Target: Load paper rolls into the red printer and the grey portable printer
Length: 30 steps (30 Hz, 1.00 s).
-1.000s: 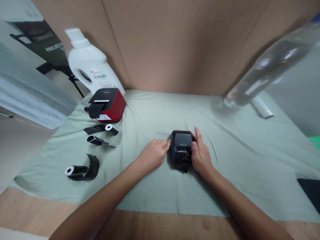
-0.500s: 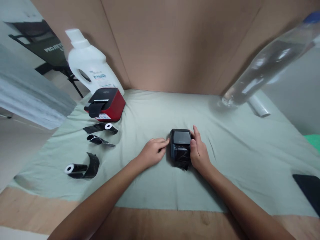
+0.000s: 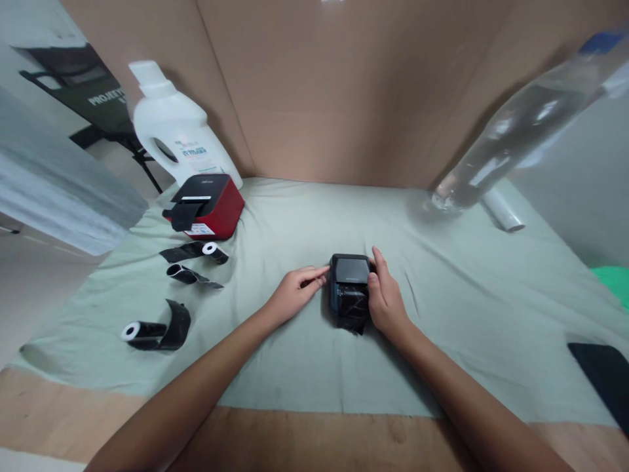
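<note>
A small black thermal printer [image 3: 350, 292] with a grey lid panel sits on the green cloth in front of me, a strip of black paper coming out of its near side. My right hand [image 3: 388, 298] holds its right side, the thumb at the front edge and the index finger extended up along the side. On the other side, my left hand [image 3: 295, 292] lies on the cloth. Its straightened index fingertip touches the printer's upper left side, while the other fingers bend loosely with nothing in them.
To the left stand a red and black printer [image 3: 209, 206] and a white jug [image 3: 179, 131]. Black paper rolls [image 3: 147, 331] lie nearer me. A large clear bottle [image 3: 511, 131] stands at the back right, by a white tube [image 3: 506, 210]. A dark flat object [image 3: 599, 370] lies far right.
My left index finger has straightened forward and now meets the printer's side. The right hand keeps its hold. The whole view has shifted slightly.
</note>
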{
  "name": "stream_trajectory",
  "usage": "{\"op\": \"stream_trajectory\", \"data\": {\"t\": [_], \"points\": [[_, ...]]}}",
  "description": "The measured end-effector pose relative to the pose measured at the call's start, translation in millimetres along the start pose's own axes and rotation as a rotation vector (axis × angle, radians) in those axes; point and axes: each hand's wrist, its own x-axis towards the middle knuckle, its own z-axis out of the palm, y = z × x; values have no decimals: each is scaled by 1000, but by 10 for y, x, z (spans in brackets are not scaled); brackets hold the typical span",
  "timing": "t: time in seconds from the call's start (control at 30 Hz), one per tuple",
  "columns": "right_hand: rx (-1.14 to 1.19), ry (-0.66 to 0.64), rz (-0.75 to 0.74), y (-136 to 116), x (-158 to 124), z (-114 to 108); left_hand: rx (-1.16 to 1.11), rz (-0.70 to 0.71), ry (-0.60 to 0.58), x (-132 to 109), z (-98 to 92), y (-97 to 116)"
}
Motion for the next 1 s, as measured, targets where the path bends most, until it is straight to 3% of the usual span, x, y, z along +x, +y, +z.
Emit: {"op": "stream_trajectory", "data": {"t": [0.37, 0.7, 0.9, 0.93, 1.0], "points": [[10, -5, 18, 14, -4, -17, 19, 51, 30, 87, 6, 7], [-35, -16, -22, -18, 14, -32, 138, -94, 13, 371, -71, 126], [-30, -5, -36, 24, 29, -10, 592, 34, 136, 317, 3, 405], [-29, -6, -32, 28, 30, -7, 678, 64, 122, 329, 27, 493], [-32, -12, -18, 32, 32, -4, 858, 57, -18, 399, 83, 679]]}}
